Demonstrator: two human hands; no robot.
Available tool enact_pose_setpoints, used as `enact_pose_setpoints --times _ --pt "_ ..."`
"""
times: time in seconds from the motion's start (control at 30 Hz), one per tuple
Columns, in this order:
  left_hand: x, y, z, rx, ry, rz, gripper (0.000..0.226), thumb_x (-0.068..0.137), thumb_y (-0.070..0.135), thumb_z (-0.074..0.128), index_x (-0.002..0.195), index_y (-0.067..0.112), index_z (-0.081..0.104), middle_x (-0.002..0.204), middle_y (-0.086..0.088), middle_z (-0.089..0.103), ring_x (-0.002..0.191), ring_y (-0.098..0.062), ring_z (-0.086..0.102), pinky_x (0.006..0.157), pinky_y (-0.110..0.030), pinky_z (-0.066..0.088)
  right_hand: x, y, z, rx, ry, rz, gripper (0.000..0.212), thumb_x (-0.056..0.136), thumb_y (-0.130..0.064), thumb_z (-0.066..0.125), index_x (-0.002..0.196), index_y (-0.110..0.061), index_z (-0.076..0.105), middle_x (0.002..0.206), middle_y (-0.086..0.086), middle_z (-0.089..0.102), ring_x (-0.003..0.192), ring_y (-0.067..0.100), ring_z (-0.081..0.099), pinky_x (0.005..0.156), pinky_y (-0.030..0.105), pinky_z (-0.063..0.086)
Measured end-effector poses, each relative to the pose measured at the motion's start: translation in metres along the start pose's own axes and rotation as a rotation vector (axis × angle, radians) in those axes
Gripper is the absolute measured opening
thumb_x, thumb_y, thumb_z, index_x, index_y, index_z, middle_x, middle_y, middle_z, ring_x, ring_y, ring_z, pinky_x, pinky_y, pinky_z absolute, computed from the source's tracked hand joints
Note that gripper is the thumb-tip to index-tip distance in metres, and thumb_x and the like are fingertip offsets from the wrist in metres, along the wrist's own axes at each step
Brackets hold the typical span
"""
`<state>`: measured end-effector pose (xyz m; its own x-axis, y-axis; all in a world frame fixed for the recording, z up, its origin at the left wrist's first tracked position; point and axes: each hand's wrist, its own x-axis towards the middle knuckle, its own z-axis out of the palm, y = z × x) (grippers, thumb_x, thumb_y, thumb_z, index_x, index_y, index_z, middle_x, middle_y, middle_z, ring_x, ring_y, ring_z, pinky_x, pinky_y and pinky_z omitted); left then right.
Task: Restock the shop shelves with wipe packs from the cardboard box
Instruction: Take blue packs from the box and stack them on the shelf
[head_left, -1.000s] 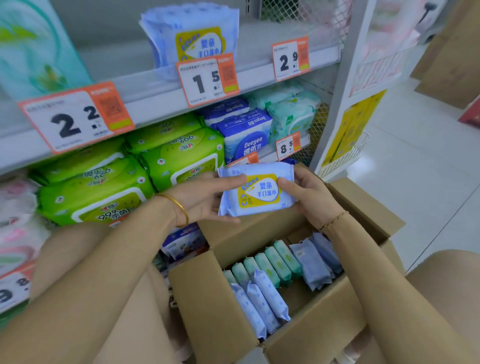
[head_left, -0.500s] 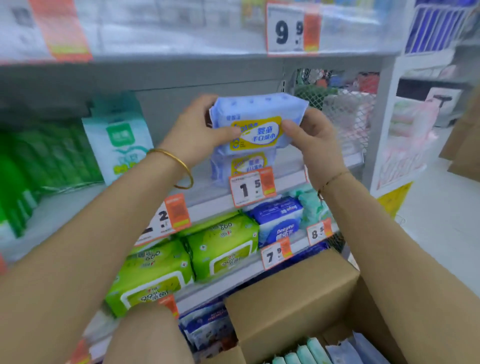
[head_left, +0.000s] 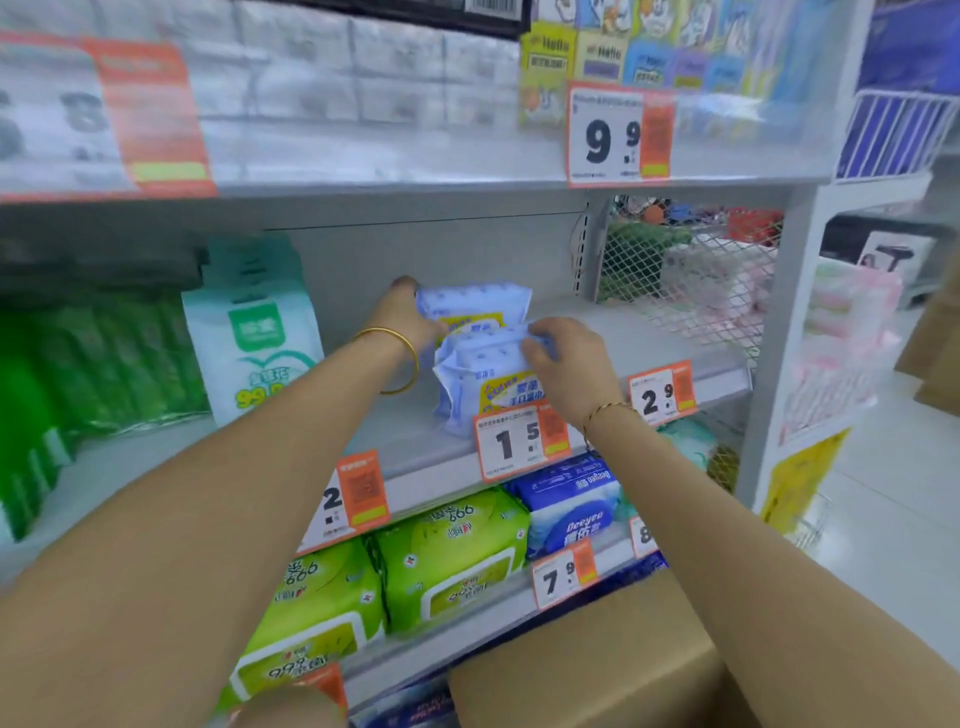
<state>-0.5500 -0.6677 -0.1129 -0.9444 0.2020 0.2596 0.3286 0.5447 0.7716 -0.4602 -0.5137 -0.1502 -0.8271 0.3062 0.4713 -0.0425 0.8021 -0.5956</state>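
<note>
A light blue wipe pack (head_left: 475, 304) with a yellow label stands upright on the grey middle shelf (head_left: 649, 338). My left hand (head_left: 402, 314) grips its left end. Just in front of it stand two more blue wipe packs (head_left: 480, 382) behind the 1.5 price tag. My right hand (head_left: 569, 364) curls its fingers over the top right edge of the front packs. Only a closed brown flap of the cardboard box (head_left: 582, 662) shows at the bottom; its contents are out of view.
A white-and-green pouch (head_left: 254, 332) and dark green packs (head_left: 104, 358) stand left on the same shelf. A mesh panel (head_left: 685, 260) closes its right end. Below lie lime green packs (head_left: 447, 556) and a dark blue pack (head_left: 571, 504). White floor lies to the right.
Both hands lifted the blue pack from above the box up to the middle shelf and set it behind the packs there. The view tilted up, so the box contents left the frame.
</note>
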Motion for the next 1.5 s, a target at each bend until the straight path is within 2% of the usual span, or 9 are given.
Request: enact_pose_setpoints --times 0.1,0.37,0.5,0.6,0.7,0.8,1.1,1.33,1.5 --pt "-0.003 -0.006 0.001 -0.027 -0.175 -0.076 0.024 0.085 -0.001 0.050 0.066 0.013 0.042 0.048 -0.007 0.049 0.035 -0.017 0.046 0.051 -0.026 0.040 0.000 0.001 0.000 -0.005 0.005 -0.012 0.034 0.094 -0.020 0.050 0.123 -0.004 0.057 0.128 0.014 0.056 0.122 0.029 0.047 0.106 0.033 0.033" --pt "-0.011 -0.013 0.005 -0.114 -0.356 -0.164 0.032 0.090 -0.006 0.035 0.071 0.013 0.053 0.067 -0.009 0.055 0.056 -0.020 0.051 0.054 -0.021 0.046 0.001 0.004 0.004 -0.021 0.002 -0.011 0.034 0.096 -0.022 0.046 0.125 -0.007 0.056 0.129 0.011 0.056 0.124 0.028 0.045 0.107 0.037 0.034" --pt "-0.021 -0.001 0.003 -0.061 -0.257 -0.166 0.019 0.091 -0.002 0.042 0.101 0.003 0.057 0.092 -0.017 0.057 0.077 -0.026 0.053 0.066 -0.028 0.046 -0.008 0.005 -0.001 0.027 0.060 -0.036 0.035 0.096 -0.022 0.047 0.127 -0.009 0.055 0.128 0.010 0.057 0.126 0.029 0.044 0.107 0.040 0.035" --pt "-0.047 0.010 0.002 0.086 0.090 -0.011 0.049 0.089 0.001 0.047 0.137 0.005 0.036 0.134 -0.016 0.048 0.113 -0.028 0.048 0.095 -0.030 0.037 -0.031 0.007 -0.015 0.093 0.209 -0.058 0.032 0.096 -0.016 0.046 0.127 -0.009 0.054 0.130 0.007 0.055 0.125 0.024 0.043 0.107 0.030 0.032" --pt "-0.116 0.016 0.016 -0.044 0.416 0.374 0.049 0.079 0.000 0.043 0.128 0.008 0.048 0.127 -0.010 0.053 0.114 -0.028 0.048 0.098 -0.027 0.031 -0.079 0.020 -0.029 0.157 0.375 -0.085 0.030 0.094 -0.010 0.048 0.123 -0.012 0.055 0.122 -0.003 0.055 0.118 0.016 0.047 0.100 0.020 0.031" --pt "-0.187 -0.001 0.059 -0.094 0.239 0.528 0.045 0.077 0.003 0.045 0.120 0.015 0.052 0.118 -0.002 0.054 0.106 -0.020 0.049 0.093 -0.025 0.036 -0.143 0.060 -0.023 0.187 0.427 -0.015 0.029 0.089 -0.010 0.046 0.115 -0.013 0.058 0.110 -0.010 0.053 0.107 0.017 0.052 0.095 0.029 0.040" --pt "-0.275 -0.102 0.198 0.497 -0.961 0.440 0.040 0.092 0.010 0.044 0.132 0.015 0.043 0.136 -0.003 0.042 0.121 -0.023 0.040 0.098 -0.032 0.036 -0.290 0.227 0.040 -0.145 -0.402 0.811 0.026 0.091 -0.010 0.048 0.115 -0.005 0.057 0.116 0.014 0.063 0.106 0.030 0.058 0.088 0.035 0.047" --pt "-0.272 -0.121 0.220 0.883 -1.080 0.552 0.024 0.095 0.018 0.043 0.117 0.011 0.047 0.122 -0.009 0.046 0.116 -0.027 0.045 0.072 -0.033 0.031 -0.366 0.229 0.127 -0.235 -1.234 0.486 0.076 0.087 -0.010 0.054 0.148 -0.029 0.013 0.144 0.016 0.031 0.110 0.038 0.053 0.084 0.037 0.045" --pt "-0.266 -0.121 0.220 0.855 -1.052 0.545 0.024 0.096 0.024 0.042 0.116 0.012 0.047 0.120 -0.008 0.047 0.112 -0.028 0.047 0.070 -0.034 0.033 -0.382 0.235 0.153 -0.290 -1.292 0.449 0.070 0.083 -0.009 0.056 0.141 -0.027 0.022 0.138 0.021 0.027 0.096 0.044 0.058 0.076 0.040 0.048"
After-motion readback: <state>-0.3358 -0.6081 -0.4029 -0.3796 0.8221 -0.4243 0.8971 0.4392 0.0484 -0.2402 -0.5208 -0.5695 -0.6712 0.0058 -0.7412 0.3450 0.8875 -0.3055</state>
